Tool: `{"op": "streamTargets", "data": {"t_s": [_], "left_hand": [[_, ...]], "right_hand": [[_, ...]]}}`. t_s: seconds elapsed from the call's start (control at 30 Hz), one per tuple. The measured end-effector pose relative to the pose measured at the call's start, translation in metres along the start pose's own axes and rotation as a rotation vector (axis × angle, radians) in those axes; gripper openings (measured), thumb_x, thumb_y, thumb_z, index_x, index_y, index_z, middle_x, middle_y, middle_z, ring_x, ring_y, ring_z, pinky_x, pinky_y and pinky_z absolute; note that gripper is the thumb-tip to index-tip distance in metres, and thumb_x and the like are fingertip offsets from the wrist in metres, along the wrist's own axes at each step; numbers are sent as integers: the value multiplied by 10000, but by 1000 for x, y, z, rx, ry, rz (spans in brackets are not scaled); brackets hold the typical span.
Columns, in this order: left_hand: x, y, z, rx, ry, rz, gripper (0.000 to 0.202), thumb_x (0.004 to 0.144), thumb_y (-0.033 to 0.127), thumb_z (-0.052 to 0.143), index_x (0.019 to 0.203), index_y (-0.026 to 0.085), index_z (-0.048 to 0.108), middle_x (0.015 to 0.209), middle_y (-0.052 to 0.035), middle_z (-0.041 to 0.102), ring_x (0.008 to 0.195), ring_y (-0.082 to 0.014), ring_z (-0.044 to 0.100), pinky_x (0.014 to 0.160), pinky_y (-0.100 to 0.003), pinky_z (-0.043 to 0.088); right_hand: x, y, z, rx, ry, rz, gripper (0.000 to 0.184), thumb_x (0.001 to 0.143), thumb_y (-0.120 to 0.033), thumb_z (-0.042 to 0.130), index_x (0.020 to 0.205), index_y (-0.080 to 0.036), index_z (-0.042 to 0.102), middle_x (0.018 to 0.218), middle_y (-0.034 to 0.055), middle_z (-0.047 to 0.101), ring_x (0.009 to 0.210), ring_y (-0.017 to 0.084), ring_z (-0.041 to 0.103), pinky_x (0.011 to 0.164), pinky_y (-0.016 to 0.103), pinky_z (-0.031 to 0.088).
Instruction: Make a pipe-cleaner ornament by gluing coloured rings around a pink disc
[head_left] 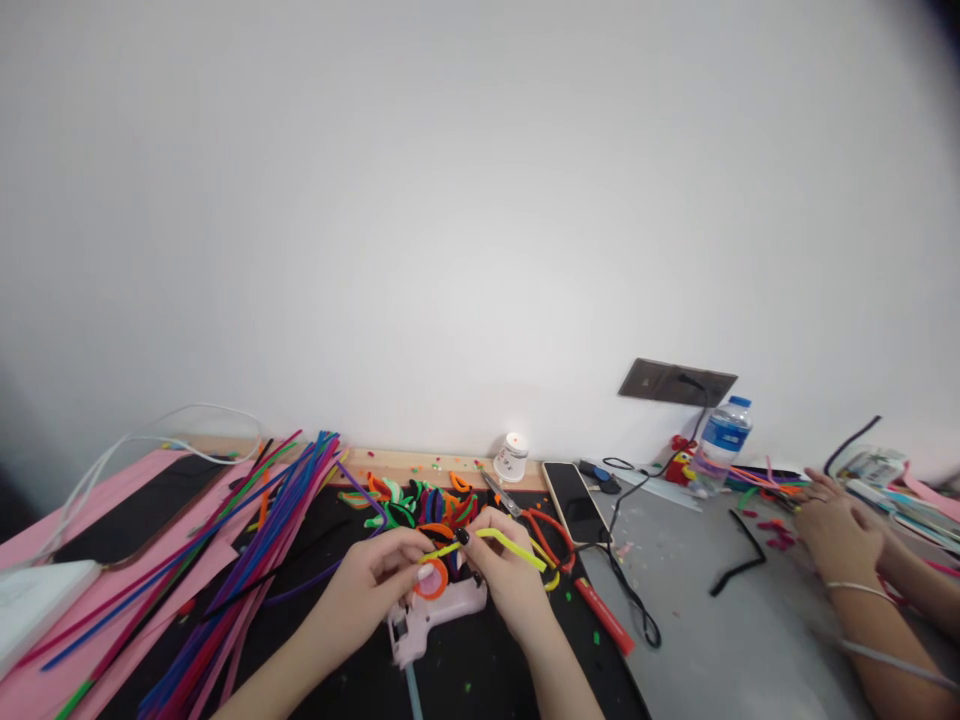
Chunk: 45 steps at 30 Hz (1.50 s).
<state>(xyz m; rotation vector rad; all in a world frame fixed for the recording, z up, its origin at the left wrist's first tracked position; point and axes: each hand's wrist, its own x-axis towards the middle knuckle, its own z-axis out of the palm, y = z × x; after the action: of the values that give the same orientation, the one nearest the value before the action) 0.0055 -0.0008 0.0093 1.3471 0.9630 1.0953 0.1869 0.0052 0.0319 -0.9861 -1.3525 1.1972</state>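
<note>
My left hand [379, 580] and my right hand [504, 568] meet low in the middle of the head view, both pinched on a yellow pipe cleaner [501, 540] that runs between them and sticks out to the right. An orange ring [433, 580] with a pink centre sits by my left fingertips. Just below the hands lies a pale pink glue gun [431, 615] on the black mat [487, 670]. Behind the hands is a heap of bent pipe-cleaner loops [420, 502] in green, orange and purple.
Long straight pipe cleaners [262, 545] fan out at left over pink sheets [45, 660]. Scissors [525, 510], a phone [576, 502], a red stick [604, 618], a black cable [634, 600], a small white pot [512, 457] and a water bottle [721, 436] lie right. Another person's hands [836, 530] work at far right.
</note>
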Motion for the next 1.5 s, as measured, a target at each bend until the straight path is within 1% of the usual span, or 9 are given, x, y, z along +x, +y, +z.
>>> {"op": "streamTargets", "data": {"t_s": [0.13,0.3,0.53,0.7,0.83,0.97,1.07,1.17,1.5], "left_hand": [[0,3,0,-40,88,-15,183,664,244,705,834,178,681,685,-8,699,550,-153,621,506,-248,494],[-1,9,1,-86,130,-20,181,633,274,733,774,166,697,643,-7,703,518,-147,598,480,-245,477],[0,15,2,-101,157,-14,183,627,306,747,730,158,721,622,-18,707,515,-150,591,490,-250,474],[2,11,-2,-102,206,-13,178,638,312,753,738,169,717,645,-14,718,548,-151,601,525,-252,487],[4,8,-4,-138,226,-13,183,650,308,753,758,167,712,631,0,704,506,-130,568,504,-242,472],[4,11,-4,-153,245,-14,201,646,315,756,766,160,710,645,-3,698,498,-126,557,497,-242,464],[4,12,-4,-154,263,-15,208,645,319,756,779,169,703,657,9,685,507,-126,563,494,-237,457],[3,11,-4,-152,267,-12,217,653,326,750,802,180,692,649,20,675,499,-126,566,491,-236,452],[3,13,-3,-111,272,-10,217,638,343,748,762,182,671,675,9,684,543,-149,593,506,-255,472]], "right_hand": [[-1,3,0,-32,-13,-56,228,832,-305,597,648,-193,522,518,-46,502,448,105,371,454,229,278],[-3,5,-1,-97,-9,-118,249,882,-312,540,663,-195,532,549,-35,487,476,118,388,460,239,285],[-6,-4,2,-288,26,-183,231,859,-242,533,634,-197,509,553,-45,467,502,120,421,488,236,323],[-8,-2,2,-414,56,-267,184,843,-209,551,663,-198,511,576,-53,450,519,116,410,506,238,326],[-8,-4,3,-479,48,-388,147,828,-148,532,690,-198,543,656,-22,507,595,138,482,564,256,377],[-9,-11,6,-477,55,-520,131,827,-109,518,753,-196,584,853,54,576,760,182,579,644,287,459],[-10,-12,8,-479,67,-539,123,819,-96,543,777,-193,606,913,82,590,766,189,599,601,280,470],[-10,-10,9,-457,85,-559,130,808,-90,559,740,-195,590,891,76,604,714,175,605,562,267,463],[-9,-7,9,-410,117,-525,133,839,-146,570,716,-196,574,850,58,613,729,183,609,641,296,468]]}}
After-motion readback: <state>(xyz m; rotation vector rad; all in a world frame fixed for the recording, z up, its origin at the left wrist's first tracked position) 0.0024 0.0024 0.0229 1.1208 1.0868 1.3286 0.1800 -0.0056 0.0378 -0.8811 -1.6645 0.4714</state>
